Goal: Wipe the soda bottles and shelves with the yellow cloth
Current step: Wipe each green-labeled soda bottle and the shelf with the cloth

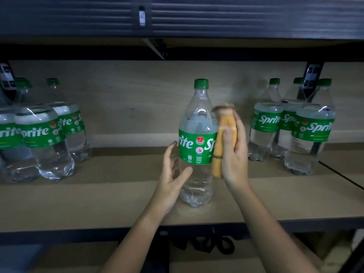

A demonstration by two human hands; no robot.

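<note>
Yellow cloth (224, 138) is bunched up in the right hand (234, 152), fingers & thumb curled round it. It presses on the right side of the middle soda bottle (197, 142), up by the green label. The left hand (171, 174) is at the bottle's left side, low down, fingers loose & spread, thumb near the clear part. Can't tell if it really touches the plastic.

I think the step now is wiping this one bottle. It stands alone, upright, mid shelf (98, 198), near the front edge.

Next move prob needs the left hand to hold the bottle steady, or turn it, so the cloth can rub all round, cap too. Push too hard w/ no hold & the bottle could tip.

Other stuff: a bunch of bottles on the left (43, 138), 3 more bottles on the right (291, 127), both well apart from the middle one. They stand on shelf parts that still need a wipe, I guess, so they'd have to be moved. Dark upper shelf (177, 16) is close over the caps. Lower shelf (197, 259) is dim, w/ some dark thing I can't make out.
</note>
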